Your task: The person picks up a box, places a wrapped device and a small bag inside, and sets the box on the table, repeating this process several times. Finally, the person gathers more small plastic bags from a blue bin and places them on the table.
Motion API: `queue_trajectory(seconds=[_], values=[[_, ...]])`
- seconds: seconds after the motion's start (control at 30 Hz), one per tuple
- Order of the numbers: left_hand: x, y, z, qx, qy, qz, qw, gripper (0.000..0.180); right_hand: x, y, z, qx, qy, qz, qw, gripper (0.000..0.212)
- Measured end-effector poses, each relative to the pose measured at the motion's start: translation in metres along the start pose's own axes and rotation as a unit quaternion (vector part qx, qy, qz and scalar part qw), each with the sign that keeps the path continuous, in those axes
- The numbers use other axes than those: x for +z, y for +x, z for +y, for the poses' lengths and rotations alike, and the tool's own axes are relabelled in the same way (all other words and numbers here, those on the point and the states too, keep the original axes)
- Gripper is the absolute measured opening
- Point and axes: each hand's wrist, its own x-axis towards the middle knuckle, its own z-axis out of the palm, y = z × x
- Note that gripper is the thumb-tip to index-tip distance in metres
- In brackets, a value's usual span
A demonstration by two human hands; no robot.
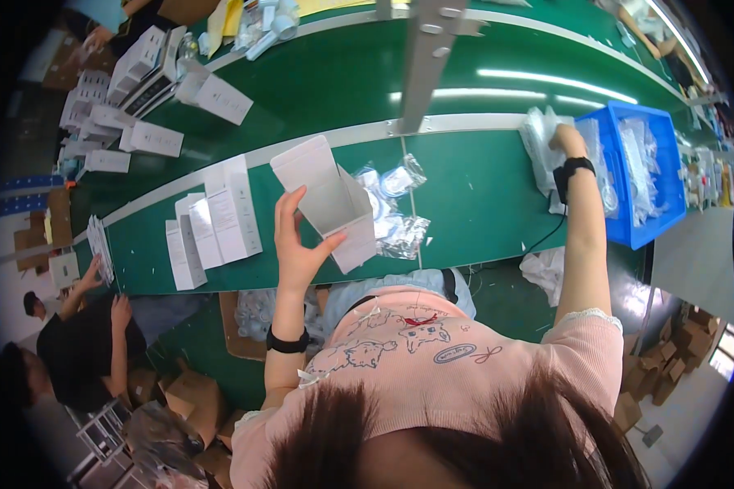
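My left hand (299, 241) holds an open white cardboard box (328, 198) above the green table, its flap lifted away from me. My right hand (568, 140) reaches far to the right and grips clear plastic bags (542, 138) at the edge of a blue bin (663, 213). Both wrists wear black bands. Several clear bagged items (393, 213) lie on the table just right of the box.
Flat white boxes (214, 222) lie in a row on the table to my left. More white boxes (151, 138) are piled on the green conveyor (334, 81) behind. A person in black (86, 338) sits at lower left. Brown cartons (194, 401) stand on the floor.
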Motion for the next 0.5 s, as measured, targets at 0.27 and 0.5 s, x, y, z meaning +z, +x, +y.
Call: queue_trajectory(seconds=[0.27,0.5], values=[[-0.020,0.055,-0.034,-0.039,0.061,0.016,0.997,0.073,0.029,-0.065,0.073,-0.145,0.794,-0.055,0.587,0.038],[-0.011,0.089,-0.049,0.037,0.076,0.021,0.996,0.069,-0.009,-0.280,-0.074,-0.436,0.883,-0.157,0.073,0.078]])
